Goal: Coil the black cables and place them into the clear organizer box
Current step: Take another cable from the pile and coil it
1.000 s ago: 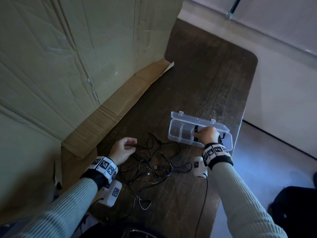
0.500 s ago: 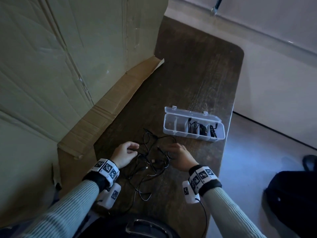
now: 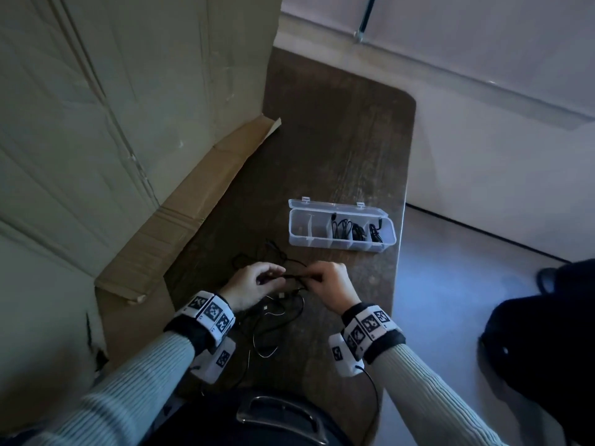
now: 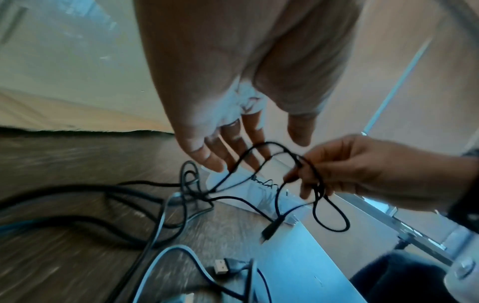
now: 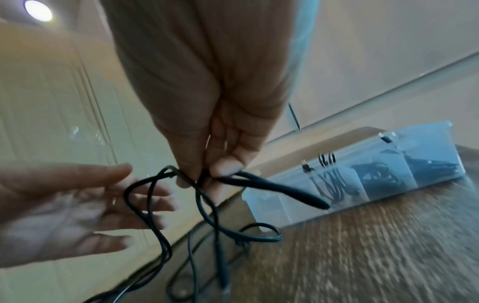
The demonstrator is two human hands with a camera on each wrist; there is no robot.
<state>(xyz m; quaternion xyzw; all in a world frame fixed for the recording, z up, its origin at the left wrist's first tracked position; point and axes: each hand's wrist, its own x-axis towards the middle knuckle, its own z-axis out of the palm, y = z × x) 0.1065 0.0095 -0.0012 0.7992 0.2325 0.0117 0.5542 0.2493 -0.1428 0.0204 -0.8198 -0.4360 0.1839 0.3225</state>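
Observation:
A clear organizer box (image 3: 338, 207) lies open near the table's right edge, with coiled black cables (image 3: 351, 231) in its right compartments and the left ones bare. In front of it my right hand (image 3: 328, 284) pinches a black cable (image 3: 294, 276) between thumb and fingers (image 5: 228, 166), lifted off the table with loops hanging down. My left hand (image 3: 254, 283) is beside it with fingers (image 4: 207, 155) straight, and the cable loop (image 4: 269, 143) passes in front of them. More loose black cables (image 3: 280, 320) lie tangled below both hands.
A big cardboard sheet (image 3: 128, 123) stands at the left, its flap (image 3: 199, 214) lying on the wooden table (image 3: 338, 140). The table edge (image 3: 399, 252) runs just right of the box. A dark bag (image 3: 547, 333) sits on the floor at right. A USB plug (image 4: 221, 266) lies near me.
My right hand left the organizer box, came back to the tangle and lifted one cable. My left hand rose beside it with its fingers spread.

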